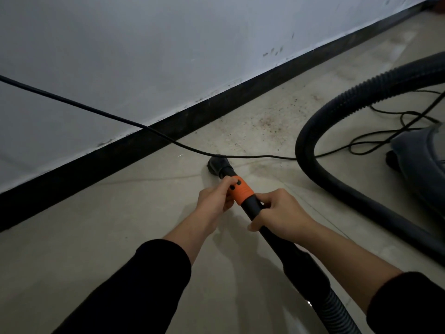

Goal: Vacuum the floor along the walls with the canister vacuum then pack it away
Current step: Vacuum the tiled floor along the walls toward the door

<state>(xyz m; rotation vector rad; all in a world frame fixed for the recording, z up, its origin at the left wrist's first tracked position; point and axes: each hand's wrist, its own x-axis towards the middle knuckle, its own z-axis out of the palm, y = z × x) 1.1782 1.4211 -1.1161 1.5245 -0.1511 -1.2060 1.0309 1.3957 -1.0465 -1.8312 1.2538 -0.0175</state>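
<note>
Both hands on the vacuum wand [252, 213]
Left hand [214, 198] pinches the orange collar [242, 190]; right hand [279, 210] curls round the tube; nozzle [218, 165] at 12 o'clock.

Two hands sit at the centre of the frame: the left hand [213, 201] and the right hand [281, 212]. Two black sleeves reach in from the bottom, one on the left [134, 290] and one on the right [409, 302]. There is one black wand [277, 239], with one orange collar [242, 190] that carries two black buttons [238, 183], and one nozzle [218, 165] at its tip. One ribbed hose [310, 131] loops at the right. One canister [421, 160] shows at the right edge. One thin cord [96, 110] crosses from the left edge; whether the loops at centre right belong to it cannot be told. One wall [168, 44], one black skirting board [120, 150], one floor [96, 237], and one patch of dark specks [267, 124].
</note>
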